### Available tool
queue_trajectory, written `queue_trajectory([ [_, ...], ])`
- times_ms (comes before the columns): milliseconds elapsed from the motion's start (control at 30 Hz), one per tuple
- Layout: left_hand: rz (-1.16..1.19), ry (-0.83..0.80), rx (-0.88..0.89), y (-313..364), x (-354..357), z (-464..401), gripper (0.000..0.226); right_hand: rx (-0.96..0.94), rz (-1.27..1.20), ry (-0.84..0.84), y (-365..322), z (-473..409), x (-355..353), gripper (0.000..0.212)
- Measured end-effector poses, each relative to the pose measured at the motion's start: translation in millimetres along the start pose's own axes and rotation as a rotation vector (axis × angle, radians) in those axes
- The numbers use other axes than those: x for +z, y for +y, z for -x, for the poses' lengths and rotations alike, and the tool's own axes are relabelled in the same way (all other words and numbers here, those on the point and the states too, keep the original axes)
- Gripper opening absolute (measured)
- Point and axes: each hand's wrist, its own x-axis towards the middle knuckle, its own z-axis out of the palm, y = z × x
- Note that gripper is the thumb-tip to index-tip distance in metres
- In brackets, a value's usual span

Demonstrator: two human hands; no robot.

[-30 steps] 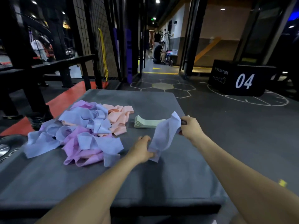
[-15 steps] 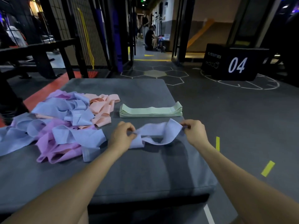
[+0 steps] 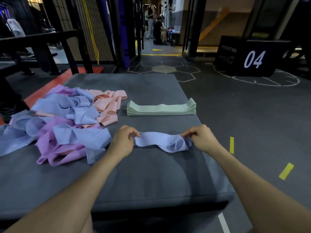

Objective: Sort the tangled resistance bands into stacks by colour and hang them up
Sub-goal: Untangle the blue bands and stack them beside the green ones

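Both hands are now lower than half a second ago, and the blue band (image 3: 162,142), which was hanging slack between them, is lying along the grey pad (image 3: 151,179).

At the band's 9 o'clock end, the left hand (image 3: 122,142) is pinching the fabric between thumb and forefinger, while the other fingers are curling loosely behind. At the 3 o'clock end, the right hand (image 3: 201,137) is gripping in the same way, with its fingertips pressed together on the edge. Near this hand the band is folding over itself in a loop; whether it is twisted there I cannot tell, because the fabric is hiding its own underside.

At 12 o'clock from the band, the stack of green bands (image 3: 161,108) is lying flat, close to the pad's right edge. At 9 to 10 o'clock from the left hand, the tangled pile (image 3: 64,120) of blue, purple and pink bands is spreading over the left part of the pad, and one blue strip from it is lying just beside the left wrist. At 1 o'clock, well apart on the floor, a black box (image 3: 249,59) marked 04 is standing.
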Motion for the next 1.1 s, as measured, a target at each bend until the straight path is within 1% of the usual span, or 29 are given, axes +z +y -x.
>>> queue_trajectory([
  [67,0.012,0.007,-0.047,4,-1,0,0.029,0.016,-0.042,-0.004,-2,-2,-1,0.041],
  [167,0.005,0.033,-0.104,6,0,2,0.012,0.019,-0.081,0.002,-2,-5,-2,0.032],
  [200,-0.012,0.056,-0.111,6,1,4,0.011,0.027,-0.08,0.014,-3,-6,-1,0.026],
  [267,-0.076,0.077,-0.133,7,3,6,0.026,0.075,-0.063,0.018,-2,-8,2,0.019],
  [333,-0.115,0.073,-0.186,10,4,8,0.036,0.121,0.006,-0.028,2,-9,8,0.023],
  [400,-0.125,0.044,-0.219,11,5,8,0.037,0.123,0.112,-0.062,5,-10,14,0.02],
  [467,-0.145,0.024,-0.224,10,6,7,0.033,0.125,0.117,-0.052,5,-11,16,0.024],
  [533,-0.13,0.035,-0.221,9,4,6,0.024,0.093,0.092,-0.071,3,-10,15,0.022],
  [633,-0.012,0.098,-0.231,9,-1,3,0.019,0.035,0.139,-0.134,1,-8,12,0.026],
  [667,0.037,0.129,-0.219,9,-3,1,0.019,0.02,0.154,-0.124,1,-8,12,0.029],
  [700,0.091,0.164,-0.205,9,-6,-2,0.018,0.011,0.156,-0.079,0,-9,11,0.031],
  [767,0.203,0.246,-0.185,11,-11,-7,0.018,0.007,0.121,0.102,-3,-12,7,0.033],
  [833,0.282,0.312,-0.171,13,-18,-11,0.021,0.002,0.12,0.281,-3,-15,1,0.029],
  [867,0.301,0.334,-0.166,13,-21,-13,0.022,-0.005,0.136,0.338,-2,-16,-2,0.027],
  [933,0.334,0.362,-0.173,14,-25,-15,0.022,-0.01,0.15,0.404,-1,-17,-6,0.022],
  [1033,0.381,0.371,-0.196,14,-25,-17,0.021,-0.03,0.125,0.445,1,-17,-9,0.014],
  [1100,0.403,0.373,-0.209,13,-24,-19,0.02,-0.093,0.077,0.489,1,-16,-12,0.018],
])
